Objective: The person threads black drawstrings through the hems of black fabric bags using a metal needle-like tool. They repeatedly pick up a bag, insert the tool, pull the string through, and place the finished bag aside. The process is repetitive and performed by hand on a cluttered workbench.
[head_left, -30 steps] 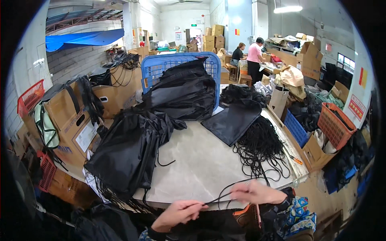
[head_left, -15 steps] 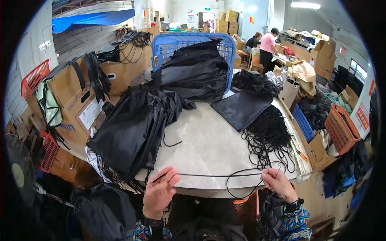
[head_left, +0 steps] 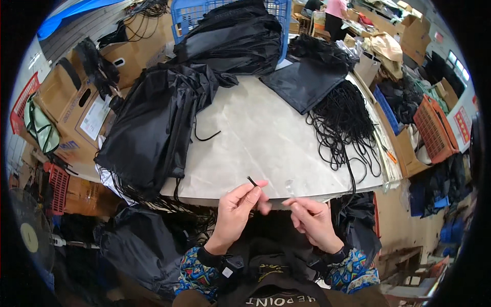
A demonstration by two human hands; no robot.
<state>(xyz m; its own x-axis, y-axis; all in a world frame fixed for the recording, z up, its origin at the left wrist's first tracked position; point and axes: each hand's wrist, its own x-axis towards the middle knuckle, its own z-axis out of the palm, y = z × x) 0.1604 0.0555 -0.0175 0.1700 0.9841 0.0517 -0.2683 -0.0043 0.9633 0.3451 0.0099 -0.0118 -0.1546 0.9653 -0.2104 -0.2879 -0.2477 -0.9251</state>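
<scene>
My left hand (head_left: 236, 210) is closed in a pinch on a black cord (head_left: 251, 181), whose end sticks up past the thumb and forefinger. Close by on its right is my right hand (head_left: 312, 221), its fingers pressed together and partly blurred. What it pinches, if anything, is too small to make out. Both hands are at the near edge of a pale table (head_left: 245, 148). Beyond them, on the left, lies a pile of black drawstring bags (head_left: 148, 123) with cords hanging over the edge. On the right a heap of black cords (head_left: 348, 117) lies beside a flat black bag (head_left: 302, 84).
A blue plastic basket (head_left: 182, 20) holding more black bags stands at the back. Cardboard boxes (head_left: 76, 115) flank the table on the left. An orange-handled tool (head_left: 389, 154) lies at the right edge, near an orange crate (head_left: 434, 125). A person in pink works farther off.
My hands have come together and toward me. The cord stretched between them no longer shows as a straight line. The view has tilted downward.
</scene>
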